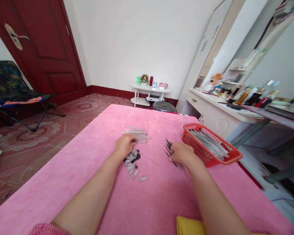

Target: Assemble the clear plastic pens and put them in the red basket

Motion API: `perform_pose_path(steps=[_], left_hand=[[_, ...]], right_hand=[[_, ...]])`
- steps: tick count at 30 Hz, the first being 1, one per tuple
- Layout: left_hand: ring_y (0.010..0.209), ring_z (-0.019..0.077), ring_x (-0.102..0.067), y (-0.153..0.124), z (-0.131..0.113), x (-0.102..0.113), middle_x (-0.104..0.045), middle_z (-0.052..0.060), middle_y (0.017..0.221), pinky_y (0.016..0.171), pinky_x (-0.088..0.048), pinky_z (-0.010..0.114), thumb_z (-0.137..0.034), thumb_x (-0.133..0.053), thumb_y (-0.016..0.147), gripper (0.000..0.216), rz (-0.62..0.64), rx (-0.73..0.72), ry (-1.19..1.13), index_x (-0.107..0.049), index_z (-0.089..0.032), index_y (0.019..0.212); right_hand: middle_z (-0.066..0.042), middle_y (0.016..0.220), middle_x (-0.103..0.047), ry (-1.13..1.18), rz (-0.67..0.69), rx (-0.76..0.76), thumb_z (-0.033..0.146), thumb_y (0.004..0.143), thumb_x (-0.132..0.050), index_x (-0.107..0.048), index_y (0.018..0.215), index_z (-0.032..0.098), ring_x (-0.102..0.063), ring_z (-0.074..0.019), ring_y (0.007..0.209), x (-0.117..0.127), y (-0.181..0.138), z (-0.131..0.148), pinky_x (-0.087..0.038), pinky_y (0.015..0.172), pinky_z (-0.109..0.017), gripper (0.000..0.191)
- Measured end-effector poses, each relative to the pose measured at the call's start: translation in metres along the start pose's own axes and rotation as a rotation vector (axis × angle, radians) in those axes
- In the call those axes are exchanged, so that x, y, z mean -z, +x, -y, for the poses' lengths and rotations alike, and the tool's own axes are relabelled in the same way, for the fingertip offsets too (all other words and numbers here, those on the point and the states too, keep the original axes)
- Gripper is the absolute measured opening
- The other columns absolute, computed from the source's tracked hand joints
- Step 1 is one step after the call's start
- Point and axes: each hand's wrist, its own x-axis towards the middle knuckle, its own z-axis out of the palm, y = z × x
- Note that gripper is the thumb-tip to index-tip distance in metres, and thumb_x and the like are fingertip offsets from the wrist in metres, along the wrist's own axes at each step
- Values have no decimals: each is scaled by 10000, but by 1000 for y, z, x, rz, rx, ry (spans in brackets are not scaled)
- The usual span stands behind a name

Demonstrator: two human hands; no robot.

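My left hand (124,145) is at the near left end of a row of pale, clear pen barrels (137,133). Its fingers are curled, and what they pinch, if anything, is hidden. Just below it lies a loose heap of clear and black pen caps (131,160), with a single clear cap (142,178) apart from them. My right hand (182,152) is closed over a bunch of thin, dark-tipped pen refills (168,143), its fingertips around part of them. Blur hides how many it grips.
An orange-red plastic basket (196,151) full of grey-white pens (210,143) stands right of my right hand. A pink cloth (147,202) covers the table. Yellow fabric (189,226) lies at the near edge. A cluttered dresser (217,106) stands on the right, a folding chair (17,88) on the left.
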Motion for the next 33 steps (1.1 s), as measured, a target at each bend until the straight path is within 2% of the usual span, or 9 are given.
perform_pose_path(steps=[6,9,13,17,23,33], left_hand=[[962,192,-566,1,3,-3,-660,22,965,831,-433,284,-195,-585,749,193,26,-56,-47,-681,-257,904],[975,187,-559,1,2,-3,-656,29,966,861,-427,284,-166,-552,757,221,5,-97,-87,-690,-257,904],[961,196,-562,1,-2,-1,-655,38,943,862,-430,308,-126,-528,745,236,-84,-111,-141,-677,-231,895],[942,210,-573,1,-4,0,-666,38,920,846,-435,333,-114,-523,748,220,-135,-139,-190,-670,-221,873],[951,218,-575,1,-10,1,-677,36,934,848,-436,351,-127,-539,756,209,-138,-177,-230,-675,-228,878],[986,214,-561,0,-16,1,-666,47,965,862,-433,341,-100,-550,744,245,-74,-269,-228,-683,-228,904]], right_hand=[[-97,883,-703,3,-10,38,168,625,-585,-693,805,184,-651,-240,836,-6,3,2,-431,611,-278,211],[-85,810,-701,143,-95,106,199,674,-536,-692,800,182,-643,-209,779,-2,1,3,-401,589,-255,202],[-46,786,-697,392,-193,289,199,697,-520,-695,842,195,-620,-160,746,1,-1,9,-385,590,-218,227],[-36,814,-701,490,-260,388,182,706,-508,-712,852,199,-609,-151,742,-4,2,13,-391,601,-212,252],[-34,820,-707,482,-301,399,173,709,-508,-722,873,209,-608,-150,725,-8,5,13,-389,589,-213,272],[-30,856,-717,323,-325,365,179,749,-504,-723,864,243,-632,-159,787,2,-7,18,-395,636,-223,255]])
